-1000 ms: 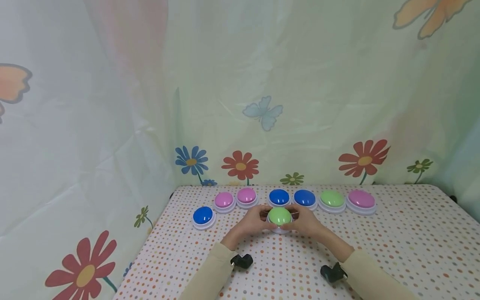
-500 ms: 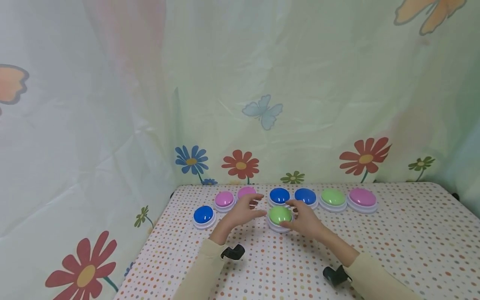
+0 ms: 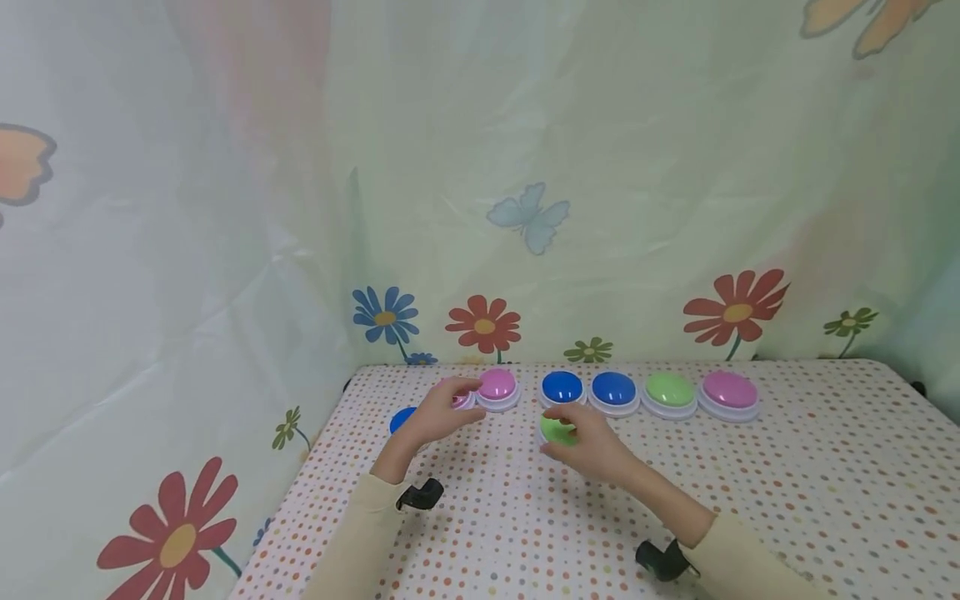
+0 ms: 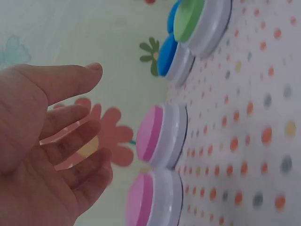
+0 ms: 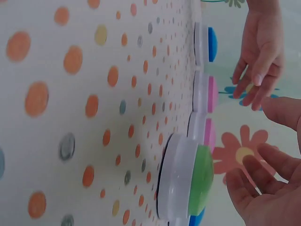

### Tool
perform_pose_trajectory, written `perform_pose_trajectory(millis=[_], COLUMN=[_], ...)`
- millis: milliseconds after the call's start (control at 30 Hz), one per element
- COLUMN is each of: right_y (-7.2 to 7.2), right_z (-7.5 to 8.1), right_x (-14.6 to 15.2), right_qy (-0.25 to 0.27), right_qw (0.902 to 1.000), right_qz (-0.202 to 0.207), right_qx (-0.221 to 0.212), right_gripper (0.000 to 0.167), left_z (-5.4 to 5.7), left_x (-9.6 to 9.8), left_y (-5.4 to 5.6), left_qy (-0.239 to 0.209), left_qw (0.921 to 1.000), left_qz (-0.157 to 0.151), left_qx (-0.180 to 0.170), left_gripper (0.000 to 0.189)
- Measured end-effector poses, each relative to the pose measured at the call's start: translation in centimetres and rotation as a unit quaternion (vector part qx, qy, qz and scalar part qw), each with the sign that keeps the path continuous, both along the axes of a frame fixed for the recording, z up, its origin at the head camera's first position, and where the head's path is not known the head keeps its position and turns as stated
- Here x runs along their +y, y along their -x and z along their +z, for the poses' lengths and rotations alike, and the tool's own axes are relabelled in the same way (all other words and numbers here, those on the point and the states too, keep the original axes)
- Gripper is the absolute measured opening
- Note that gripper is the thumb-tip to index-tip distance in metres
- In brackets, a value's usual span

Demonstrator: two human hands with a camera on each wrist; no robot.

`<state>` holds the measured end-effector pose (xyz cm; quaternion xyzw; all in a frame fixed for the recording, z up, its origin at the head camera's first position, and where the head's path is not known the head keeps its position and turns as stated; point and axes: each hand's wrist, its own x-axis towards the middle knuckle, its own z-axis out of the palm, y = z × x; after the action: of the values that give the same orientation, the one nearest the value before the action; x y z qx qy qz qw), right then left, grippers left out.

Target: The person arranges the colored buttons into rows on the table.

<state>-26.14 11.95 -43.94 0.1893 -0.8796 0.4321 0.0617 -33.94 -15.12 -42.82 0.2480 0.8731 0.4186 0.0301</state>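
My right hand (image 3: pixel 592 443) hovers over the near green dome button (image 3: pixel 557 428), fingers loosely bent; in the right wrist view a gap shows between the hand (image 5: pixel 273 186) and the green dome (image 5: pixel 202 181). The hand covers part of that button in the head view. My left hand (image 3: pixel 435 415) is in the air over the left buttons, fingers spread and holding nothing. It partly hides a blue dome button (image 3: pixel 401 417) and a pink one (image 3: pixel 462 400). Just right of its fingertips sits another pink button (image 3: pixel 497 384). Each dome sits on a white round base.
Along the back of the dotted table (image 3: pixel 480 533) stand two blue buttons (image 3: pixel 562 387), a green button (image 3: pixel 670 389) and a pink button (image 3: pixel 730 389), close together in a row. A flowered curtain (image 3: pixel 420 233) hangs behind and to the left.
Both hands were around the near green button. The left hand has let go and moved left over the pink and blue buttons. The right hand has come off the green button, which stays put.
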Motion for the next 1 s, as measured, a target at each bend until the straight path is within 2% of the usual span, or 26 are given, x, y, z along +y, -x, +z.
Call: perform_pose_trajectory(millis=[133,267,400,533,733,900,1000], right_y=[-0.6,-1.1,-1.4,-1.8,-2.5,-2.8,-2.8], right_z=[-0.4,-1.0,-1.3,-0.9,-0.5,-0.9,-1.3], right_x=[-0.7,-1.1,-1.2,-1.3,-1.4,-0.9,-0.5], right_qy=[0.034,0.055,0.056,0.064,0.077,0.078,0.077], right_qw=[0.9985,0.9948,0.992,0.9879,0.9804,0.979,0.9791], right_qz=[0.012,0.039,0.066,0.081,0.094,0.089,0.088], right_qx=[-0.042,-0.077,-0.091,-0.116,-0.155,-0.166,-0.167], right_gripper=[0.039,0.035,0.034,0.032,0.033,0.033,0.032], left_z=[-1.1,-2.0,-2.2,-2.5,-3.6,-4.5,-4.9], left_x=[-2.4,-4.5,-6.1,-7.2,-8.6,-9.5,-9.9], left_y=[0.0,-0.6,-0.9,-0.8,-0.3,0.1,0.2], left_qy=[0.018,0.061,0.101,0.123,0.132,0.128,0.118], left_qw=[0.9997,0.9975,0.993,0.9886,0.9841,0.9813,0.9806], left_qz=[0.007,0.022,0.049,0.072,0.114,0.14,0.156], left_qx=[0.013,0.027,0.037,0.049,0.035,0.033,0.011], left_gripper=[0.052,0.051,0.054,0.058,0.067,0.076,0.08])
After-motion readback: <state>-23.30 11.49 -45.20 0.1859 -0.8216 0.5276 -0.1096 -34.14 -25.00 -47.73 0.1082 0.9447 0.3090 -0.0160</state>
